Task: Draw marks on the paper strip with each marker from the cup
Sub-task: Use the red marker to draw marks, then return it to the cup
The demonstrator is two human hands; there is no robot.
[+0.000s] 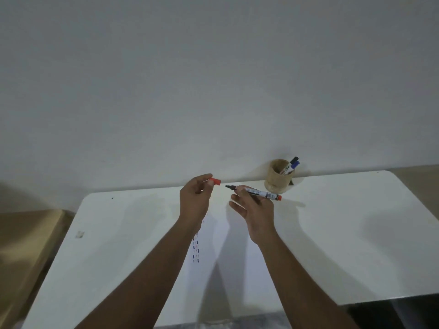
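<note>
My right hand point(255, 210) holds an uncapped red marker point(259, 193) level above the table, its dark tip pointing left. My left hand point(196, 200) pinches the marker's red cap point(215, 181) a short gap away from the tip. Below the hands lies the white paper strip point(221, 257), running toward me, with rows of short blue and red dashes point(195, 250) partly hidden by my left forearm. At the back right stands a tan cup point(278, 178) with two markers point(290, 166) in it, one black-capped, one blue-capped.
The white table point(344, 233) has rounded far corners and sits against a plain wall. A small grey mark point(80, 234) lies near its left edge. Brown floor shows at the left, a dark gap at the lower right.
</note>
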